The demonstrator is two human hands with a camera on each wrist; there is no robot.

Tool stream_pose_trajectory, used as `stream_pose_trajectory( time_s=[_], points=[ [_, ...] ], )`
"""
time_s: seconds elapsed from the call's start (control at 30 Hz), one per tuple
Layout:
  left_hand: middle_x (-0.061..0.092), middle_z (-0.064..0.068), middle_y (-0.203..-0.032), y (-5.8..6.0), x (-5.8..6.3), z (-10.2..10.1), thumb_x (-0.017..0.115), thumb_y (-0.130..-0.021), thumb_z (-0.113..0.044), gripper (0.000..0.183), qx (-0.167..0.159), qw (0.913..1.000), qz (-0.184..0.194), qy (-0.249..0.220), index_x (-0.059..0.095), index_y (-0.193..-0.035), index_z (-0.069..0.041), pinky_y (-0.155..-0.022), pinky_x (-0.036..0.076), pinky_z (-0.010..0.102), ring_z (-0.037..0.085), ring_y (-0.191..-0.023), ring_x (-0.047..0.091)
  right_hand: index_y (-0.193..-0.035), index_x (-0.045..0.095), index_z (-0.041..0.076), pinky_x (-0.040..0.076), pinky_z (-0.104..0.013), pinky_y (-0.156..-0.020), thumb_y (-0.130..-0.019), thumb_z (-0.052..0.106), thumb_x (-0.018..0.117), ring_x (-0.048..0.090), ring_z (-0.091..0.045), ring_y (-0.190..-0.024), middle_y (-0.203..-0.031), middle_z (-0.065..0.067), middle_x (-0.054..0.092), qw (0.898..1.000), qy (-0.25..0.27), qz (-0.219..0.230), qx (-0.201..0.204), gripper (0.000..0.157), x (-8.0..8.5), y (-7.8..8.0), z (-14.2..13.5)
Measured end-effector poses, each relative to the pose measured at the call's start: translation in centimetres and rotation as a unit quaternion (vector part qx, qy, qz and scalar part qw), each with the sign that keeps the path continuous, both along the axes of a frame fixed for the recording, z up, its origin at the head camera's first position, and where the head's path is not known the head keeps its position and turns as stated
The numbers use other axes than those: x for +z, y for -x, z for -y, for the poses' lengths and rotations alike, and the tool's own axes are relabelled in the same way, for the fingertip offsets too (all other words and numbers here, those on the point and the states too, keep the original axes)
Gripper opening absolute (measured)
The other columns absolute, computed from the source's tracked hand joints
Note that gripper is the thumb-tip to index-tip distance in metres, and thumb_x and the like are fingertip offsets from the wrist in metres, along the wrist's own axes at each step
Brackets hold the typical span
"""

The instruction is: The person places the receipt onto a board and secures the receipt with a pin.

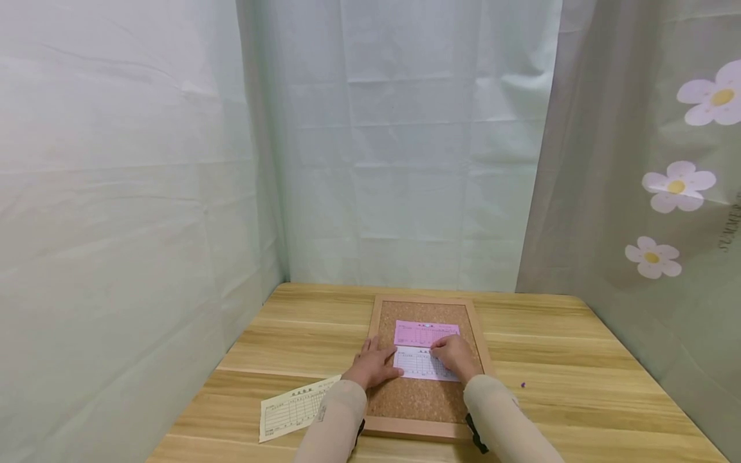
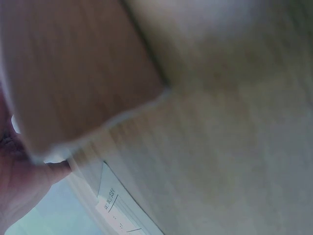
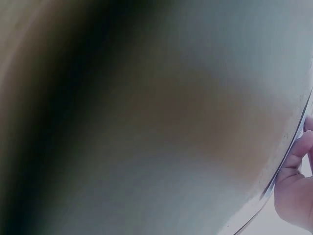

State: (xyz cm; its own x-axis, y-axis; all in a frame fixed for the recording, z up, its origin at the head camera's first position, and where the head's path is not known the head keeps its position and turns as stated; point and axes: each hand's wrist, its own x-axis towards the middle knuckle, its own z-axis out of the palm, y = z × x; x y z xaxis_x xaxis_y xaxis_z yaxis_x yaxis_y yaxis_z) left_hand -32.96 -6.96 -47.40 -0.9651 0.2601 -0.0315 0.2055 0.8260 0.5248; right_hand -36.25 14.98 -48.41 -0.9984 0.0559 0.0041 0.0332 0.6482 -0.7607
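A cork board (image 1: 417, 402) in a wooden frame lies on the table. A pink printed slip (image 1: 408, 334) lies on its upper part, with a small pale pin (image 1: 427, 325) at its top middle. Just below is a white printed slip (image 1: 413, 365). My left hand (image 1: 372, 365) rests with spread fingers over the board's left side, fingertips at the white slip's left edge. My right hand (image 1: 456, 355) brings thumb and index finger together at the white slip's top middle, pinching something small that the fingertips hide. In the right wrist view, curled fingers show at the edge.
A pale yellow printed slip (image 1: 292, 411) lies on the table left of the board, partly behind the left sleeve (image 1: 336, 418). A small purple pin (image 1: 523, 384) lies right of the board. Curtains (image 1: 405, 161) enclose the wooden table (image 1: 556, 334) at the back and sides.
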Motion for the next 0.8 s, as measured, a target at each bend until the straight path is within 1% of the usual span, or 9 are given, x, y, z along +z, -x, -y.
stream_pose_trajectory(
  time_s=[0.1, 0.17, 0.23, 0.3, 0.4, 0.47, 0.6, 0.8],
  points=[
    [0.022, 0.026, -0.159, 0.0, 0.0, 0.0, 0.072, -0.090, -0.037, 0.061, 0.000, 1.0000, 0.000, 0.000, 0.054, -0.143, -0.012, -0.112, 0.020, 0.065, 0.047, -0.147, 0.013, -0.084, 0.075, 0.007, 0.043, -0.032, -0.065, -0.087, 0.009, 0.073, 0.055, -0.020, -0.076, -0.087, -0.004, 0.066, 1.000, 0.009, 0.001, -0.006, 0.004, 0.0, -0.1, 0.0],
    [0.021, 0.026, -0.159, 0.0, 0.0, 0.1, 0.072, -0.091, -0.037, 0.062, -0.001, 1.0000, -0.001, 0.003, 0.054, -0.144, -0.011, -0.112, 0.020, 0.065, 0.047, -0.146, 0.013, -0.085, 0.075, 0.007, 0.043, -0.033, -0.066, -0.087, 0.010, 0.073, 0.055, -0.020, -0.077, -0.089, -0.004, 0.065, 1.000, 0.016, 0.003, -0.010, 0.004, -0.1, -0.2, 0.0],
    [0.021, 0.026, -0.159, 0.0, -0.1, 0.2, 0.072, -0.091, -0.037, 0.062, -0.003, 1.0000, -0.001, 0.006, 0.053, -0.144, -0.011, -0.112, 0.020, 0.065, 0.047, -0.146, 0.013, -0.088, 0.075, 0.006, 0.043, -0.032, -0.064, -0.088, 0.011, 0.073, 0.054, -0.020, -0.076, -0.089, -0.005, 0.065, 1.000, 0.029, 0.005, -0.009, 0.005, -0.2, -0.1, 0.0],
    [0.021, 0.026, -0.159, 0.0, -0.1, 0.2, 0.072, -0.091, -0.037, 0.062, -0.004, 1.0000, -0.003, 0.008, 0.053, -0.144, -0.011, -0.112, 0.021, 0.064, 0.048, -0.146, 0.014, -0.092, 0.075, 0.006, 0.042, -0.031, -0.060, -0.089, 0.012, 0.072, 0.053, -0.018, -0.071, -0.087, -0.005, 0.064, 0.999, 0.044, 0.011, -0.005, 0.008, -0.4, -0.1, -0.2],
    [0.021, 0.027, -0.159, 0.0, -0.1, 0.3, 0.071, -0.091, -0.037, 0.062, -0.005, 1.0000, -0.002, 0.008, 0.053, -0.144, -0.011, -0.112, 0.021, 0.064, 0.048, -0.146, 0.013, -0.097, 0.074, 0.004, 0.040, -0.028, -0.052, -0.090, 0.014, 0.069, 0.050, -0.016, -0.061, -0.079, -0.005, 0.061, 0.998, 0.061, 0.015, 0.010, 0.014, -0.4, 0.0, -0.5],
    [0.020, 0.026, -0.159, 0.1, -0.1, 0.3, 0.071, -0.092, -0.038, 0.062, -0.004, 1.0000, 0.000, 0.007, 0.052, -0.145, -0.011, -0.112, 0.020, 0.064, 0.047, -0.146, 0.013, -0.098, 0.073, 0.002, 0.039, -0.027, -0.050, -0.091, 0.015, 0.068, 0.048, -0.014, -0.056, -0.072, -0.004, 0.058, 0.997, 0.069, 0.012, 0.017, 0.015, -0.2, 0.2, -0.6],
    [0.020, 0.026, -0.159, 0.1, 0.0, 0.3, 0.071, -0.092, -0.038, 0.062, -0.005, 1.0000, 0.000, 0.006, 0.052, -0.145, -0.012, -0.112, 0.020, 0.064, 0.046, -0.147, 0.012, -0.095, 0.073, 0.002, 0.039, -0.027, -0.050, -0.090, 0.014, 0.068, 0.046, -0.013, -0.054, -0.064, -0.002, 0.055, 0.997, 0.073, -0.002, 0.026, 0.014, 0.3, 0.7, -1.0],
    [0.020, 0.026, -0.159, 0.1, 0.1, -0.1, 0.070, -0.092, -0.039, 0.063, -0.011, 0.9999, 0.000, 0.010, 0.051, -0.146, -0.013, -0.113, 0.021, 0.063, 0.046, -0.147, 0.012, -0.094, 0.072, 0.003, 0.040, -0.027, -0.050, -0.090, 0.015, 0.071, 0.048, -0.014, -0.054, -0.066, -0.003, 0.056, 0.997, 0.067, 0.021, 0.026, 0.013, 0.5, 1.6, -1.4]
  ],
)
